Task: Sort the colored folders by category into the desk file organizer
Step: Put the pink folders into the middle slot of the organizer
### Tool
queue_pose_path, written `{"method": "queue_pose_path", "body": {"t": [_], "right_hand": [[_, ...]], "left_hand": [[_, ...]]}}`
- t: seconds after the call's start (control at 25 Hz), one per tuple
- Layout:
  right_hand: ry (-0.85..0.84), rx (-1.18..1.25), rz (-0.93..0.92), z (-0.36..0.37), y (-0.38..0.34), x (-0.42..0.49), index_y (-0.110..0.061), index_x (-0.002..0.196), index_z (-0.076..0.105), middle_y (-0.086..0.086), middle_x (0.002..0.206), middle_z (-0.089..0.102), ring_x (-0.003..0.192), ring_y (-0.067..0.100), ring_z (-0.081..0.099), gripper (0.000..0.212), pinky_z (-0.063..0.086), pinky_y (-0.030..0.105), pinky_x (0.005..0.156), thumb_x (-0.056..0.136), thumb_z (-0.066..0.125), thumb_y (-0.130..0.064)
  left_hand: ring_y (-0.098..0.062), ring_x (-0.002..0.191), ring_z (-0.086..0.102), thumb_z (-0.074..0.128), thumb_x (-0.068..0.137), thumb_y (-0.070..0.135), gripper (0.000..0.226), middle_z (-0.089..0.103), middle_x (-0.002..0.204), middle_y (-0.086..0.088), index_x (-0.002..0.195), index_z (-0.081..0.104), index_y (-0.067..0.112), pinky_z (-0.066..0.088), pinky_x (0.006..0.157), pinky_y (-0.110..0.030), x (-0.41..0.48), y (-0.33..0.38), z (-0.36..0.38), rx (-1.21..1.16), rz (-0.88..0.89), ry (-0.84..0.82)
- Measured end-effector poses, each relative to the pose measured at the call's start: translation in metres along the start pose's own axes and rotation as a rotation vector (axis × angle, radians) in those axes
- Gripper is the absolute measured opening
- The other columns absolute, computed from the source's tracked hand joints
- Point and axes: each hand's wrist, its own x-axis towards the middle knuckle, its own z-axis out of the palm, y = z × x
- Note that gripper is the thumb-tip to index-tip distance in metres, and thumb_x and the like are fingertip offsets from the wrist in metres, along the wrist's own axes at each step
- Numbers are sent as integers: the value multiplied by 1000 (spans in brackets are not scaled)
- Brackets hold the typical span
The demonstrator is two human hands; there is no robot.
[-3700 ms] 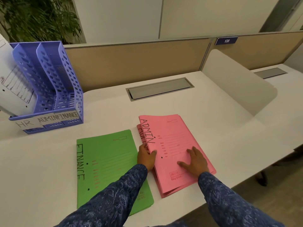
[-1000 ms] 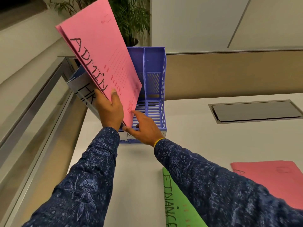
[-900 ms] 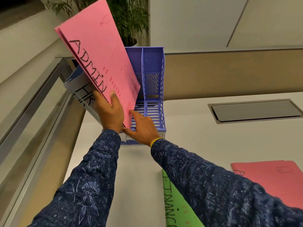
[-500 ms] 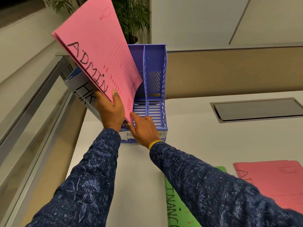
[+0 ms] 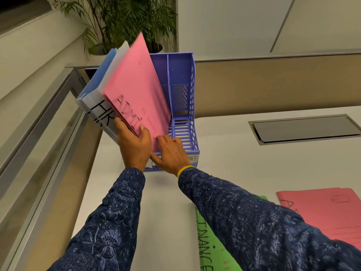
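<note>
While the left grip (image 5: pixel 134 147), arm stretched forward, clamps the lower edge of the pink paper ADMIN folder (image 5: pixel 136 85), tilted into the purple plastic file organizer (image 5: pixel 181 90), the right grip (image 5: pixel 172 153) rests just beside, fingers apart.

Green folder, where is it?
Head view, lower right: the green folder lies flat on the desk, partly under the right sleeve, left of a pink folder.

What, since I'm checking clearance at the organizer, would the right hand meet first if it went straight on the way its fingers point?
The pink ADMIN folder: the right hand points at its lower edge and seems to touch it. Behind lies the purple organizer; depth is unclear.
</note>
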Motion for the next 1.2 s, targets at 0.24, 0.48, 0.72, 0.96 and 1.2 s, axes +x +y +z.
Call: {"method": "queue_pose_path", "body": {"t": [0.24,0.48,0.72,0.96,1.2], "right_hand": [[-13,84,25,-5,-1,-1,-9,119,51,12,111,58,97,29,51,50,37,42,97,91,51,-51],[115,200,104,-14,2,-16,-13,133,45,7,130,50,119,25,46,64,39,41,103,84,64,-50],[143,166,103,-43,19,-108,-19,134,42,2,131,49,121,19,44,63,39,37,104,83,65,-49],[31,-34,187,-79,53,-215,-17,138,42,4,137,45,125,25,41,65,32,39,106,85,61,-49],[-77,-180,389,-97,96,-328,-23,149,27,3,156,27,145,26,24,81,15,51,118,84,40,-70]], "left_hand": [[-21,105,64,62,85,7,68,59,120,-11,141,26,21,59,82,-40,-14,1,-10,-59,-31,-42],[-13,118,57,65,87,4,70,53,132,-4,144,28,19,55,92,-33,-47,1,-32,-88,-133,-93],[-19,127,46,67,87,34,65,44,141,-3,141,31,25,51,99,-42,-117,-11,-46,153,-198,-367],[-20,143,29,49,84,67,80,28,156,-1,147,27,23,31,114,-47,-187,-7,-54,439,-80,-751],[-17,150,4,11,62,94,114,6,163,2,153,17,25,7,122,-42,-259,15,-48,595,61,-975]]}}
